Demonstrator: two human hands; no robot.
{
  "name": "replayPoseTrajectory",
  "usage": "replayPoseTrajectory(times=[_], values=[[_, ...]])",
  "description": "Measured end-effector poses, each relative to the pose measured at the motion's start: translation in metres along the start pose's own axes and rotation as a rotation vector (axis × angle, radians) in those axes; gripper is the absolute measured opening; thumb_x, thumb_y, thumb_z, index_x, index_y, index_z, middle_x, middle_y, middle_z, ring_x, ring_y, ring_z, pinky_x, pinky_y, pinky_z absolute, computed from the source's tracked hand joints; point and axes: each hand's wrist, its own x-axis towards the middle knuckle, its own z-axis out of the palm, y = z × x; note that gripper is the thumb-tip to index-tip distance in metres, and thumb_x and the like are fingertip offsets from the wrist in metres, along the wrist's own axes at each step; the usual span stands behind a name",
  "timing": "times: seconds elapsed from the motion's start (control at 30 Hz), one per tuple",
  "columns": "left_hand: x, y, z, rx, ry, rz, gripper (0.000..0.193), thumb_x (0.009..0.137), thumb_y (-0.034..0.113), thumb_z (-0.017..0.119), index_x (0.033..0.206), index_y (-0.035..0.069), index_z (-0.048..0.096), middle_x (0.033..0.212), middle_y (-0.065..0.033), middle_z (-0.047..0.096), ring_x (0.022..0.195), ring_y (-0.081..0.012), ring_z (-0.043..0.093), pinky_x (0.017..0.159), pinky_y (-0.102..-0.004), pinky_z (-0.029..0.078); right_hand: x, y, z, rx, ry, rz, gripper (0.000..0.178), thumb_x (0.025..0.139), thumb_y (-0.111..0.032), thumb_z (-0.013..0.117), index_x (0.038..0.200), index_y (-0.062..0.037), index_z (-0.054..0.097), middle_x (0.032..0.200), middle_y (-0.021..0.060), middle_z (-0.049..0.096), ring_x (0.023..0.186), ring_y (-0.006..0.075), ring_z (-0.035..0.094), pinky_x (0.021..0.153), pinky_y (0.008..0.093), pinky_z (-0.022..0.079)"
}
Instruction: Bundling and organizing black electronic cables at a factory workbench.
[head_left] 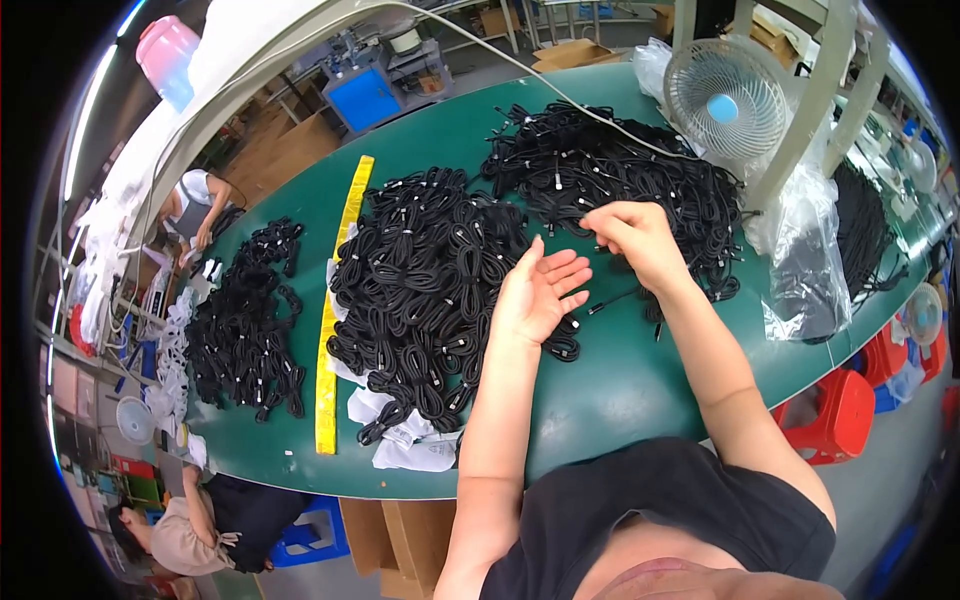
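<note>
My left hand is palm up with its fingers apart, and nothing lies in it. It is at the right edge of a large heap of coiled black cables, each bundle folded into loops. To its right, my right hand has thumb and fingers pinched together in front of a second heap of black cables. Dark bits show at its fingertips, but what it pinches cannot be made out. Below that hand, a loose black cable end lies on the green table.
A yellow strip divides the middle heap from a smaller cable heap at left. A white fan and clear plastic bags stand right, near a metal post. Red stools are beyond the edge. Two people are at left.
</note>
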Motion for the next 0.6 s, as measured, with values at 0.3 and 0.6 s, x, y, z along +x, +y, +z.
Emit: replayPoseTrajectory(times=[0.3,0.6], values=[[-0.027,0.005,0.018,0.087,-0.252,0.758,0.04,0.091,0.028,0.049,0.123,0.004,0.042,0.11,-0.0145,0.056,0.08,-0.0115,0.054,0.068,-0.024,0.045,-0.04,-0.025,0.009,-0.177,-0.202,-0.204,0.012,0.08,-0.009,0.06,0.087,-0.0007,0.065,0.069,0.004,0.058,0.06,0.0103,0.053,0.054,0.0236,0.042],[-0.028,-0.012,0.03,0.493,-0.102,0.853,0.035,0.087,0.014,0.057,0.117,0.001,0.047,0.097,-0.0087,0.06,0.085,-0.0116,0.056,0.074,-0.0241,0.045,-0.049,-0.027,0.011,-0.711,0.002,-0.789,0.009,0.071,-0.008,0.065,0.077,-0.0037,0.061,0.065,0.0049,0.055,0.054,0.0215,0.053,0.054,0.0317,0.04]])
